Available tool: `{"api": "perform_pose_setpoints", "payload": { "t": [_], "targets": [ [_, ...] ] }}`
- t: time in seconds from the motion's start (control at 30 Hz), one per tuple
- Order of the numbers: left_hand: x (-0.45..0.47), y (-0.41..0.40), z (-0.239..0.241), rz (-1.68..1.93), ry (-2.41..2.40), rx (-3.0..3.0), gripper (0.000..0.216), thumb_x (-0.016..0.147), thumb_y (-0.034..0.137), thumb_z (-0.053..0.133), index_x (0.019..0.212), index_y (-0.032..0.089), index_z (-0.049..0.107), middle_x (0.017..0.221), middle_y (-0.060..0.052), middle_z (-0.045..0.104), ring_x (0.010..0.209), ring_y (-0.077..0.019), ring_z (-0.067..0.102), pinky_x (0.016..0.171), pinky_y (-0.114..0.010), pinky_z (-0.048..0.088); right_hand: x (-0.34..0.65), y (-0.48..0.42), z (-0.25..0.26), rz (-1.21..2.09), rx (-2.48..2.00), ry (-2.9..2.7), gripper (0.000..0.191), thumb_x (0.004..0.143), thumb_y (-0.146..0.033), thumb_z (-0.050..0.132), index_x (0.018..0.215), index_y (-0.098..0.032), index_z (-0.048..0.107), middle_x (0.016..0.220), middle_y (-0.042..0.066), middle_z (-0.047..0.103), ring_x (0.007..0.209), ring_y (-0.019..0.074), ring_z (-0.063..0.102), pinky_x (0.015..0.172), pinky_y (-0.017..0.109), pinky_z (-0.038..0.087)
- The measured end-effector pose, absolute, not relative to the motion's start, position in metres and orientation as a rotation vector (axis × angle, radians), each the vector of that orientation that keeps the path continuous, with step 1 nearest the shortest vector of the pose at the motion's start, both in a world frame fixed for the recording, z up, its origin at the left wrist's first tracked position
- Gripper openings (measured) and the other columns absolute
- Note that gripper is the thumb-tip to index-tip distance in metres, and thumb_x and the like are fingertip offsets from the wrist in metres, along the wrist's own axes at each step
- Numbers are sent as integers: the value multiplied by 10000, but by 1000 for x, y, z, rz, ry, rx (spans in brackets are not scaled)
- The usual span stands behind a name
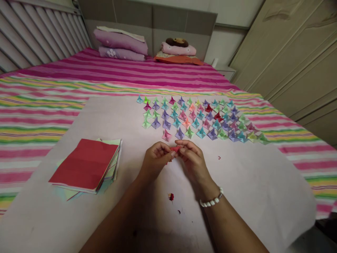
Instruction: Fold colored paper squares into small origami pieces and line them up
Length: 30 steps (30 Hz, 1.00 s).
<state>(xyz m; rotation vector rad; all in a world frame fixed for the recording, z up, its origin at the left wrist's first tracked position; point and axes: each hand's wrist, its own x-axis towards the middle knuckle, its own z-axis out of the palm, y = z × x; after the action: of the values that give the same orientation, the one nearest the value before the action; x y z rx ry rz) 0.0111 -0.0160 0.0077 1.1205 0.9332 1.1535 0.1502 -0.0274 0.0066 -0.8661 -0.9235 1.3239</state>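
Observation:
Both my hands meet over a pale sheet [250, 189] spread on the bed. My left hand [156, 159] and my right hand [191, 158] pinch a small red piece of paper [174, 149] between their fingertips. Most of that paper is hidden by my fingers. My right wrist wears a white bead bracelet [211, 201]. Just beyond my hands lie rows of several small folded paper shapes [200, 117] in pink, purple, green and blue. The nearest ones are a pink shape [166, 135] and a purple shape [180, 134].
A stack of coloured paper sheets [86, 165], red on top, lies to my left. Tiny red scraps [171, 196] sit between my forearms. The striped bedspread [39, 105] stretches around, with pillows [119, 44] at the headboard and a wardrobe [295, 59] on the right.

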Motion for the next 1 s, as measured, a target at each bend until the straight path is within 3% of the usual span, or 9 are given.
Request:
{"api": "perform_pose_setpoints", "payload": {
  "t": [0.23,0.43,0.73,1.0],
  "targets": [
    [17,-18,8,1287,929,1186,245,660,184,732,683,173,488,660,29,610,598,-81,568,551,-190,438,148,-26,6,1290,-966,-944,189,631,-307,820,722,-194,699,630,-13,663,608,126,580,627,259,455],
    [17,-17,8,1262,907,1100,436,599,214,802,980,160,597,733,-5,691,685,-137,659,644,-250,519,150,-25,9,1264,-960,-928,173,637,-308,819,712,-195,712,614,-11,676,593,125,592,622,258,473],
    [14,-18,15,1217,979,1101,233,672,325,754,824,150,732,677,-25,723,631,-145,665,663,-279,557,150,-24,11,1265,-937,-909,159,650,-299,804,723,-195,708,607,-2,694,556,148,622,643,312,529],
    [12,-21,10,1221,1057,1302,151,804,320,627,807,176,672,682,-9,690,661,-129,643,623,-231,514,147,-26,12,1242,-944,-925,167,615,-307,832,674,-207,712,624,-7,692,585,146,613,633,300,516]
  ]
}}
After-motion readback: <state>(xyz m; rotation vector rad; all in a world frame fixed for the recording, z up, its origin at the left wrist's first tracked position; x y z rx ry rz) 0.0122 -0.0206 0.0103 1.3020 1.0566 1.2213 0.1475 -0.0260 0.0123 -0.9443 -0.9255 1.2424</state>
